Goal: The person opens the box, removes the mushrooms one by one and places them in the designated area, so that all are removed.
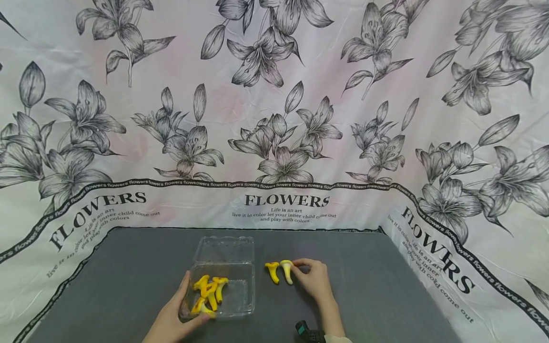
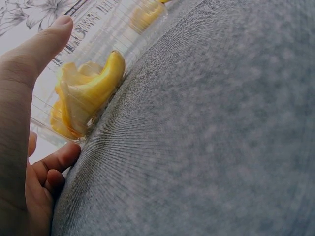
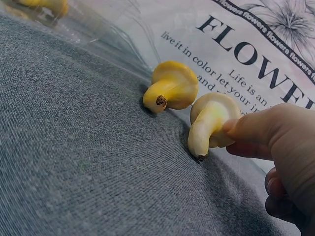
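My left hand (image 1: 173, 317) holds the near left corner of a clear plastic box (image 1: 238, 297), its thumb along the front and its fingers at the left side. Several yellow trumpet-shaped mushrooms (image 1: 210, 290) lie inside, mostly toward the left. To the right of the box, my right hand (image 1: 315, 283) pinches a pale yellow mushroom (image 3: 209, 123) by its cap between thumb and forefinger. That mushroom's stem end points down at the table. Just left of it, a deeper yellow mushroom (image 3: 172, 88) rests on the grey surface.
The box's hinged lid (image 1: 224, 250) stands open toward the back. Beneath everything is a grey tabletop (image 1: 377, 286). White cloth (image 1: 283, 209) printed with flowers and lettering rises at the back and sides. A dark device (image 1: 309, 332) sits by my right wrist.
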Tool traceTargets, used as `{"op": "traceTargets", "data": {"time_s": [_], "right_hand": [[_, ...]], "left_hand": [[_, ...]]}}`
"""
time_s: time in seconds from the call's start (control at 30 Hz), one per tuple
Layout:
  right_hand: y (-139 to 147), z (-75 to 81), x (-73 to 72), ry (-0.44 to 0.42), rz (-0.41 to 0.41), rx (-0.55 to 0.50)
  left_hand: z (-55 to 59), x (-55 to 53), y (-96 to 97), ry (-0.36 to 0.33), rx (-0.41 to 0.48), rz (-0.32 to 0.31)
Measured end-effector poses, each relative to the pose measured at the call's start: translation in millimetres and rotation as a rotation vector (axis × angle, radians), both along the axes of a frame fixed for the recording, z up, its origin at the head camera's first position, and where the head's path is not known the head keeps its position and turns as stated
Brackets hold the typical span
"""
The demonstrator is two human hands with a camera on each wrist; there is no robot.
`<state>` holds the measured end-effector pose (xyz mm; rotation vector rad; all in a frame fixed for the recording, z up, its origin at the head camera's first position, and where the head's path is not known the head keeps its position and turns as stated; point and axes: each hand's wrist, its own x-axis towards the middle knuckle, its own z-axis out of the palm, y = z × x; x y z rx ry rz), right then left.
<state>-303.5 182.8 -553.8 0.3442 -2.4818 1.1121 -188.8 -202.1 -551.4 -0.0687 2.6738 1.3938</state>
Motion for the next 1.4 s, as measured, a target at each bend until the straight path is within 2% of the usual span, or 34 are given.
{"op": "traceTargets", "data": {"time_s": [0.27, 0.4, 0.5, 0.67, 0.83, 1.0, 1.17, 1.4], "right_hand": [[1, 1.5, 0.8, -0.027, 0.013, -0.031], [1, 1.7, 0.6, -0.057, 0.008, -0.037], [1, 1.5, -0.2, -0.052, 0.005, -0.032], [1, 1.6, -0.9, -0.025, 0.016, -0.032], [2, 2.8, -0.5, -0.037, 0.011, -0.059], [2, 5.7, 1.5, -0.036, 0.007, -0.114], [1, 9.0, 2.7, -0.002, 0.014, -0.115], [-7, 20.0, 3.9, -0.061, 0.042, -0.148]], "left_hand": [[2.2, -1.4, 0.1, 0.0, -0.011, 0.0], [1.6, -0.3, -1.0, 0.026, -0.036, -0.017], [0.3, 0.1, -1.5, 0.034, -0.04, -0.015], [-1.2, -0.2, -0.3, 0.011, -0.012, 0.008], [-1.2, -0.5, -0.5, 0.031, -0.025, -0.003], [-0.8, 0.0, -1.9, 0.04, -0.038, -0.012], [-1.2, -0.9, -2.6, 0.042, -0.046, -0.017], [-1.1, -1.7, -1.3, 0.018, -0.008, -0.005]]}}
